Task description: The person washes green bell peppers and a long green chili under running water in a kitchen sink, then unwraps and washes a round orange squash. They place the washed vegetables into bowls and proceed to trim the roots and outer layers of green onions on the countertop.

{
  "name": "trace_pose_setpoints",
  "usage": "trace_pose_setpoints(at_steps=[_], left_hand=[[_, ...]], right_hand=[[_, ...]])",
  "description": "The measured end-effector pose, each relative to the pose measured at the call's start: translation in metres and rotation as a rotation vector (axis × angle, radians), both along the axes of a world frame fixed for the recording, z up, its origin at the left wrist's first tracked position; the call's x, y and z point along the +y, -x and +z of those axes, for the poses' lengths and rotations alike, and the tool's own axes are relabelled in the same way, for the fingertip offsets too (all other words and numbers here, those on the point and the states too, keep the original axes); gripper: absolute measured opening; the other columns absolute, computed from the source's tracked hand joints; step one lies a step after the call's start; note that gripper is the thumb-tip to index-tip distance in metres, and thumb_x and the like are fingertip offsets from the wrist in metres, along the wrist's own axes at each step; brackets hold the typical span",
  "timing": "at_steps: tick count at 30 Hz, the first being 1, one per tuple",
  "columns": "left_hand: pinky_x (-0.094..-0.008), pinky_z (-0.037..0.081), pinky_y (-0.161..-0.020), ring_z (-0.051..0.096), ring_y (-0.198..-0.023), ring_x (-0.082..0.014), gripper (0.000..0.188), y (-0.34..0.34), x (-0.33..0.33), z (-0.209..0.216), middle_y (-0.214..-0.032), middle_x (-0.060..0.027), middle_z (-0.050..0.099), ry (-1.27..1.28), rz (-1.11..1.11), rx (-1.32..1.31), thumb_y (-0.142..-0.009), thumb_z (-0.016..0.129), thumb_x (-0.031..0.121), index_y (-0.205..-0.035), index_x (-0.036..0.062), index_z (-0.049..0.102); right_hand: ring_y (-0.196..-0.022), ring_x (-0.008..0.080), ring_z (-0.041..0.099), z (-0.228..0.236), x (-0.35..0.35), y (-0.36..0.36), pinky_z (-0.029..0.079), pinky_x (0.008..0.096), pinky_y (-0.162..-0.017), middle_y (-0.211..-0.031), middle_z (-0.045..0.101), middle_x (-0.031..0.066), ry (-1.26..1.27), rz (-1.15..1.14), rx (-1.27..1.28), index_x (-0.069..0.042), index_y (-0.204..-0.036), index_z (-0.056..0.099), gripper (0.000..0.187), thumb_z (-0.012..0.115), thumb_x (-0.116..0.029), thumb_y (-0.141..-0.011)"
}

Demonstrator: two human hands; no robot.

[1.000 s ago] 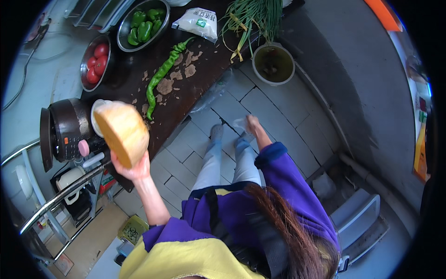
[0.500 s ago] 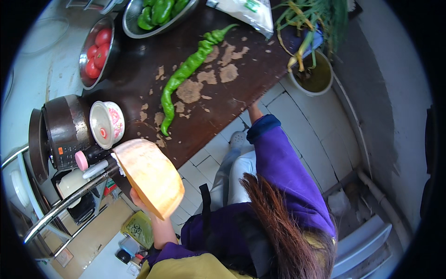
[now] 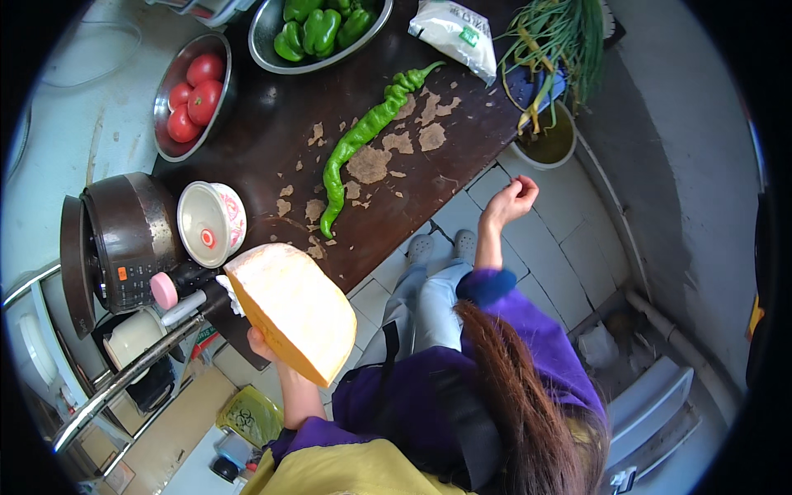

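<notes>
Left fingers (image 3: 258,341) holding orange wedge (image 3: 295,309), right fingers (image 3: 523,190) curled, green pepper (image 3: 361,134) on dark table (image 3: 271,111)

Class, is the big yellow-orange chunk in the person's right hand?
No, the left hand holds the chunk; the right hand is apart from it.

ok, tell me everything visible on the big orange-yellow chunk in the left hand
The chunk looks like cut pumpkin or squash: a broad, pale face, an orange-yellow side at lower left, and a fairly sharp edge between them. The left hand holds it, fingers showing at its lower-left side. It is tilted, overlapping the near edge of the dark table in this view; whether they touch is unclear.
</notes>
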State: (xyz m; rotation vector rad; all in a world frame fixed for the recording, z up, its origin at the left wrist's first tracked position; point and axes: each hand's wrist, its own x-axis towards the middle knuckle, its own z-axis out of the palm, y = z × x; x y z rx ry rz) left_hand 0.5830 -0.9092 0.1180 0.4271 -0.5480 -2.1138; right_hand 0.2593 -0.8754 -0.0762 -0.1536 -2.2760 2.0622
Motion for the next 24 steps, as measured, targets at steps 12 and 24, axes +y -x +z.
trace_pose_setpoints(at_steps=[12,24], left_hand=[[-0.0462,0.036,-0.093,0.048,-0.106,-0.0326,0.058,0.009,-0.026,0.038,-0.12,-0.0187,0.045,-0.113,-0.324,0.05,-0.077,0.051,0.028,-0.124,-0.0006,0.034],[-0.0269,0.044,-0.057,0.051,-0.074,-0.0167,0.052,0.175,0.089,0.005,-0.121,-0.0201,0.044,0.094,-1.253,-0.195,-0.084,0.039,0.034,-0.126,0.0042,0.033]], right_hand=[[-0.077,0.0359,0.055,0.142,-0.103,-0.099,0.047,0.0431,-0.067,-0.094,0.046,0.0196,-0.647,0.947,0.038,-0.011,-0.097,0.05,0.04,0.064,-0.021,-0.061],[-0.076,0.0332,0.057,0.232,0.246,-0.161,0.045,0.0372,-0.067,-0.08,0.056,0.019,-0.045,0.292,0.137,0.001,-0.089,0.048,0.026,0.053,-0.003,-0.064]])
